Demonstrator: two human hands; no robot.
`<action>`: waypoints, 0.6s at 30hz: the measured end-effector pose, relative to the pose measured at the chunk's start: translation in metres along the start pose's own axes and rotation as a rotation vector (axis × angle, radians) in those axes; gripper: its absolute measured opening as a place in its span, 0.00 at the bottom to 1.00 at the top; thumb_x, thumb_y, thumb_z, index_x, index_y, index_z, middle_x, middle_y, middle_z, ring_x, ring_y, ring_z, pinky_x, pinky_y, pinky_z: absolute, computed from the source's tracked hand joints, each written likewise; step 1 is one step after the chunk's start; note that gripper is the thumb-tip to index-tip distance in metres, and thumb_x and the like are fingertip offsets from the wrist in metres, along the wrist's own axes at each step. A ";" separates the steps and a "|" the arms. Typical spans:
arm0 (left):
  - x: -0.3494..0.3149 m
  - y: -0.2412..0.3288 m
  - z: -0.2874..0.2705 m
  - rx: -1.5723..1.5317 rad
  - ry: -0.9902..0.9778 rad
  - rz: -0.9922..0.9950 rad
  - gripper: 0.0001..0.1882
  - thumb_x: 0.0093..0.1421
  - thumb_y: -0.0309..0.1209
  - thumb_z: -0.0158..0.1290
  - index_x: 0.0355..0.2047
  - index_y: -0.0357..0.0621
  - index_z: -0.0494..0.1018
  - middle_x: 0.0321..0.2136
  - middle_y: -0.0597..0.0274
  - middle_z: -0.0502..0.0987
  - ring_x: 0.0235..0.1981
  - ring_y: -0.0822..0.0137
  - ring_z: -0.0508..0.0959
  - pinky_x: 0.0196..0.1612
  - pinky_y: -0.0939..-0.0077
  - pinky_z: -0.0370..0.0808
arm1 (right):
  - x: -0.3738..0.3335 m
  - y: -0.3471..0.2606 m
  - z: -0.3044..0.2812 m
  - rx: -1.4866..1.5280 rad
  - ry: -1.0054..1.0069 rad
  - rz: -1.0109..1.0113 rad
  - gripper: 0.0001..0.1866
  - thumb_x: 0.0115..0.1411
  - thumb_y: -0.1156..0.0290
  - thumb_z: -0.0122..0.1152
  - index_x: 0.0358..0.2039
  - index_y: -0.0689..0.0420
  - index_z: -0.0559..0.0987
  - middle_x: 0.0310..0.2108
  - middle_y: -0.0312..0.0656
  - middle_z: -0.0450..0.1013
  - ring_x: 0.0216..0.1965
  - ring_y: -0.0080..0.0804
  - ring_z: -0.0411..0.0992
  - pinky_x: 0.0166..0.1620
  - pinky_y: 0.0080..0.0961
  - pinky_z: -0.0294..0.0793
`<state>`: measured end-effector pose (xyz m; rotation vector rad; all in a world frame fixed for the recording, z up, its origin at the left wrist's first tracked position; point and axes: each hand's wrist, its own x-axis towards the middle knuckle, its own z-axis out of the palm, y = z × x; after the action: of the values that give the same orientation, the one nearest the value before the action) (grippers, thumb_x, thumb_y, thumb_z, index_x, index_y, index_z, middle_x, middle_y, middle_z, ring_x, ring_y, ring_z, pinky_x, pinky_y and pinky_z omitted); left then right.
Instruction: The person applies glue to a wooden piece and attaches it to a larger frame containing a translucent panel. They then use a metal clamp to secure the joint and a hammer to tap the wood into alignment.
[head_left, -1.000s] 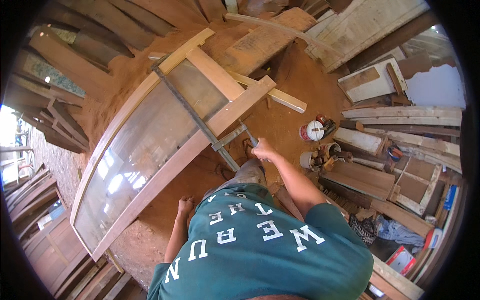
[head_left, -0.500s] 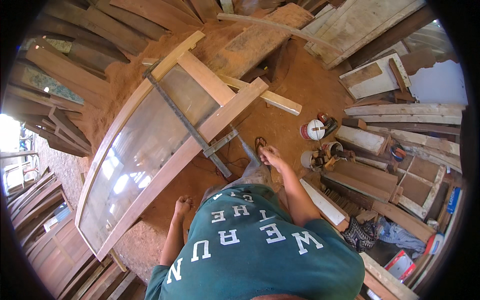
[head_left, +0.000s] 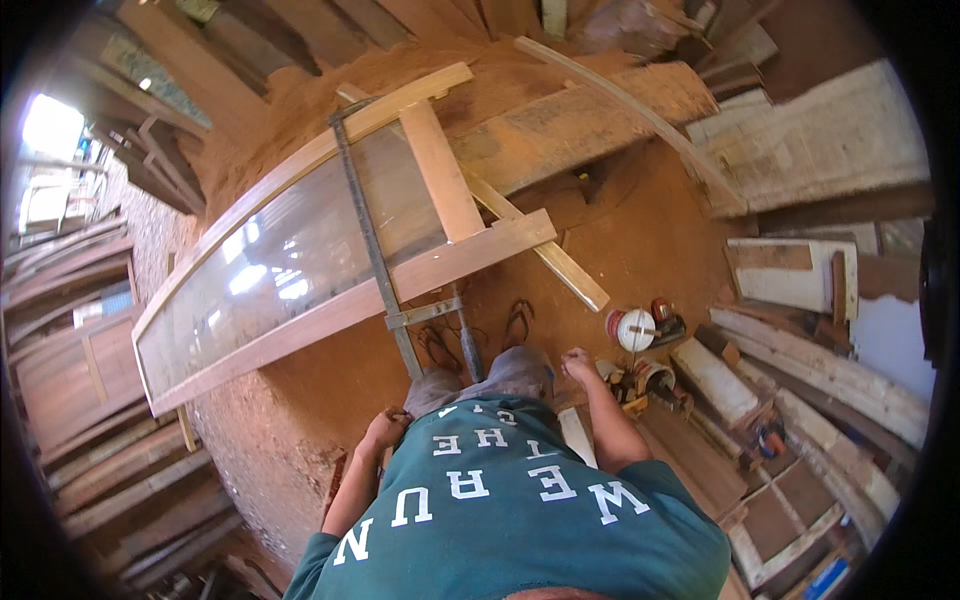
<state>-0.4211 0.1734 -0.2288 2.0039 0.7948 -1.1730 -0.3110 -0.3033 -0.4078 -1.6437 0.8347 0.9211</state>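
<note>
My left hand [head_left: 388, 426] hangs by my left hip against the trousers, its fingers curled. What lies inside it, if anything, is hidden. On the other side, my right hand [head_left: 578, 367] is raised beside my right thigh, thumb and fingers drawn together; no held thing can be made out. Ahead is a wooden frame with a curved outer rail [head_left: 300, 172], a straight rail [head_left: 330, 320] and a glass-like panel [head_left: 270, 255]. A long metal bar clamp [head_left: 365, 225] spans it, its screw end near my knees. Neither hand touches frame or clamp.
A thin wooden strip [head_left: 583, 283] juts from under the frame toward the right. Beyond lies a sawdust-covered plank [head_left: 590, 120]. Paint buckets [head_left: 636, 330] stand right of my right hand. Stacked boards [head_left: 840, 375] line the right, with more timber [head_left: 110, 420] at left.
My view has turned, so the frame and clamp sit more level. The left hand has come in against my hip. My right hand has drawn back and to the right. Both feet now show.
</note>
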 end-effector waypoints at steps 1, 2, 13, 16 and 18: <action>-0.004 -0.006 0.009 -0.008 0.012 0.034 0.22 0.65 0.42 0.55 0.52 0.38 0.76 0.43 0.45 0.83 0.47 0.55 0.82 0.52 0.66 0.76 | 0.005 -0.001 -0.012 -0.045 -0.006 0.018 0.04 0.66 0.72 0.57 0.35 0.59 0.75 0.21 0.38 0.74 0.20 0.26 0.72 0.22 0.25 0.71; -0.009 -0.014 0.017 -0.014 0.026 0.067 0.23 0.65 0.43 0.55 0.52 0.38 0.76 0.43 0.44 0.82 0.47 0.54 0.82 0.53 0.65 0.76 | 0.008 0.000 -0.020 -0.054 0.016 0.026 0.05 0.65 0.71 0.57 0.35 0.59 0.76 0.21 0.39 0.74 0.20 0.27 0.73 0.22 0.27 0.70; -0.143 0.101 -0.104 -0.219 0.434 0.588 0.14 0.64 0.28 0.58 0.49 0.38 0.76 0.46 0.56 0.79 0.49 0.62 0.78 0.52 0.69 0.75 | 0.020 -0.023 -0.009 -0.304 0.177 -0.413 0.04 0.61 0.74 0.56 0.30 0.59 0.78 0.23 0.39 0.76 0.23 0.27 0.74 0.27 0.28 0.73; -0.217 0.124 -0.181 -0.270 0.820 0.678 0.19 0.65 0.27 0.56 0.56 0.38 0.74 0.53 0.55 0.77 0.55 0.62 0.76 0.60 0.65 0.71 | -0.087 -0.146 -0.013 -0.109 0.175 -0.696 0.04 0.61 0.78 0.54 0.31 0.57 0.77 0.23 0.34 0.73 0.25 0.25 0.73 0.32 0.24 0.73; -0.266 0.095 -0.224 -0.417 1.041 1.061 0.18 0.69 0.28 0.49 0.56 0.34 0.73 0.52 0.47 0.78 0.57 0.57 0.75 0.63 0.63 0.69 | -0.236 -0.261 -0.016 -0.120 0.335 -1.048 0.03 0.61 0.79 0.56 0.33 0.57 0.77 0.32 0.35 0.76 0.35 0.24 0.73 0.42 0.24 0.72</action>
<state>-0.3477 0.2518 0.1154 2.0820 0.2293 0.6356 -0.1906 -0.2403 -0.0829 -2.0135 0.0363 -0.0457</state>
